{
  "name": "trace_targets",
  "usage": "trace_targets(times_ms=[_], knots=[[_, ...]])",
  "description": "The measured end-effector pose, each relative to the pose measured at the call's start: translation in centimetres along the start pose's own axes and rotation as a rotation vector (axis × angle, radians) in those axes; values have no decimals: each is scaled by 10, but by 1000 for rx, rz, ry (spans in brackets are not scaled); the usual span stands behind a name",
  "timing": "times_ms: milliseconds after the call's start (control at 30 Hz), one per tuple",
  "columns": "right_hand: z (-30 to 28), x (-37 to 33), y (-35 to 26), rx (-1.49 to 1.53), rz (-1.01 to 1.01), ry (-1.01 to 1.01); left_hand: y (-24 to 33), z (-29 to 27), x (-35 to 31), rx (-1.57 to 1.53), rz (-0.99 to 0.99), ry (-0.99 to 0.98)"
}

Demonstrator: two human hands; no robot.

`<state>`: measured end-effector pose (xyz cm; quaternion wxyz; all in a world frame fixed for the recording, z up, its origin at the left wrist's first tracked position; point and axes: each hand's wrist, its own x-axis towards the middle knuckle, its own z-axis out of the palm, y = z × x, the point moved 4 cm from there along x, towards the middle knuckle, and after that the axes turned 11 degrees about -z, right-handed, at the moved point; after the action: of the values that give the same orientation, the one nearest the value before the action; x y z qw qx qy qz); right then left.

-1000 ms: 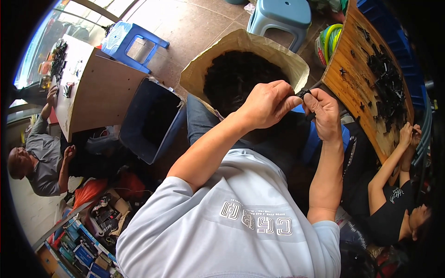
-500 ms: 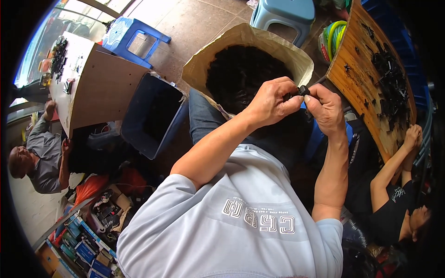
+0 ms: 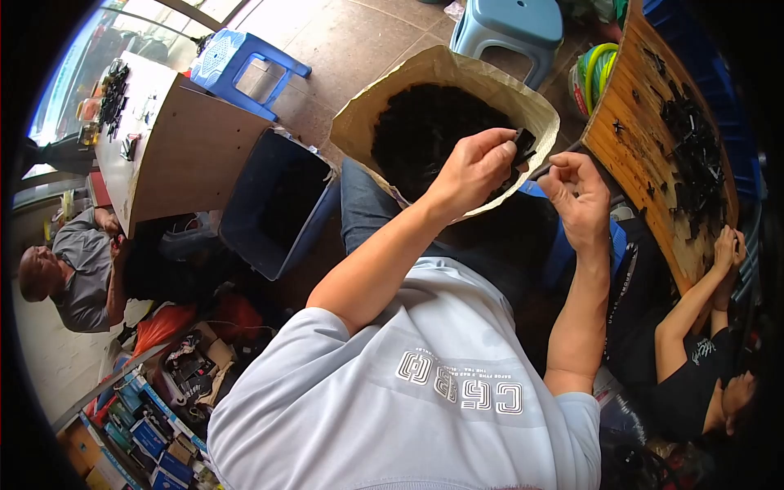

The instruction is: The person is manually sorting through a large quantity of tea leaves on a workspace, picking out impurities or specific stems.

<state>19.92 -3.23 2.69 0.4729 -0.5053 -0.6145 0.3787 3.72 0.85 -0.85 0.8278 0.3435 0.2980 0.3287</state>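
My left hand is closed, pinching a small black plastic part between thumb and fingers. It is above the right side of an open sack that is full of dark pieces. To the right, apart from it, my right hand has its thumb and forefinger curled together. A tiny dark bit seems to show at those fingertips, too small to name. The sack stands in front of me, by my leg.
A wooden board with scattered black parts slopes at the right, a co-worker's hands at its near edge. A blue bin, a pale table with another person, and blue stools stand around.
My hands, together at the black part before, have come apart. The left has kept the part and moved slightly lower over the sack; the right has drawn away from it.
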Motion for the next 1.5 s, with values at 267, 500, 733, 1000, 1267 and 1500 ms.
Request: trace_targets(times_ms=[267,500,733,1000,1267,1500], knots=[[5,-3,0,229,-135,135,-1,12,-2,-95,-151,-145],[8,0,5,269,-91,69,0,9,0,276,-40,-64],[10,0,17,376,47,106,-1,14,-9,430,366,196],[18,-4,14,484,63,110,8,17,-9,703,572,273],[27,-3,20,610,76,154,10,16,-16,750,653,264],[30,-2,19,683,66,132,13,14,-17,672,641,189]])
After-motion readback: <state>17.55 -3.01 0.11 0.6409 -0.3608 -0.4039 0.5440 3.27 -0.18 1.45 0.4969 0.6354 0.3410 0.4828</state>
